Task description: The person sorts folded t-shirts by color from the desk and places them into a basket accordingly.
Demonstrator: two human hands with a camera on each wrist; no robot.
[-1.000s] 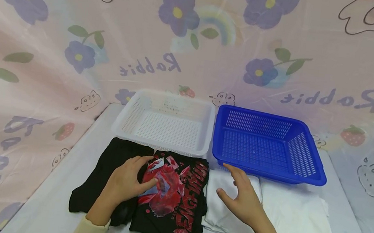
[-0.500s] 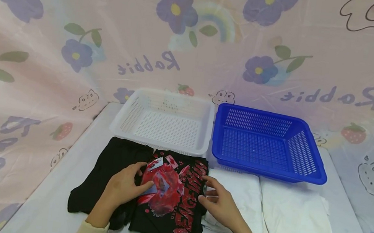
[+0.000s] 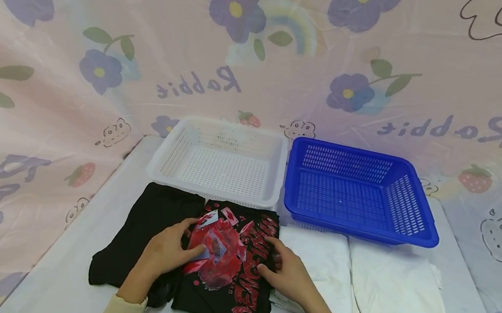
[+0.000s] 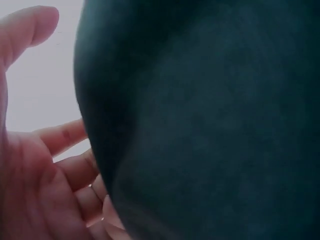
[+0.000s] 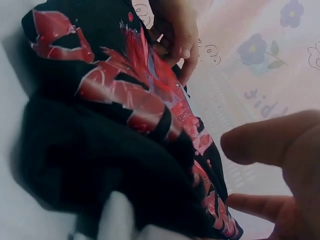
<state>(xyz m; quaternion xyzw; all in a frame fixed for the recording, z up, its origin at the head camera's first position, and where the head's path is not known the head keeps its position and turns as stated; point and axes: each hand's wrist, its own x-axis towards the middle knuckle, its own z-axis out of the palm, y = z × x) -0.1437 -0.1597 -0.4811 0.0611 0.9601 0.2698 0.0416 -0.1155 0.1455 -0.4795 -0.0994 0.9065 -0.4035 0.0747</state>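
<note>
A folded black T-shirt (image 3: 217, 287) with a red print and red lettering lies flat in the middle of the table. My left hand (image 3: 168, 248) is at its left edge, thumb over the print. In the left wrist view a blurred dark surface (image 4: 210, 120) fills most of the picture and covers some fingertips, with the thumb standing apart from it. At the shirt's right edge is my right hand (image 3: 290, 274), thumb and forefinger spread over the lettering, other fingers partly hidden. The right wrist view shows its thumb (image 5: 255, 142) apart from the cloth.
A folded black garment (image 3: 145, 227) lies left of the shirt. On the right are two folded white garments, one nearer (image 3: 321, 252) and one farther right (image 3: 401, 303). Behind them stand a white basket (image 3: 214, 193) and a blue basket (image 3: 354, 229), against a patterned curtain (image 3: 276, 97).
My right hand has come down and left from above the white garment to the shirt's right edge. The left hand has shifted only slightly. The shirt lies as before.
</note>
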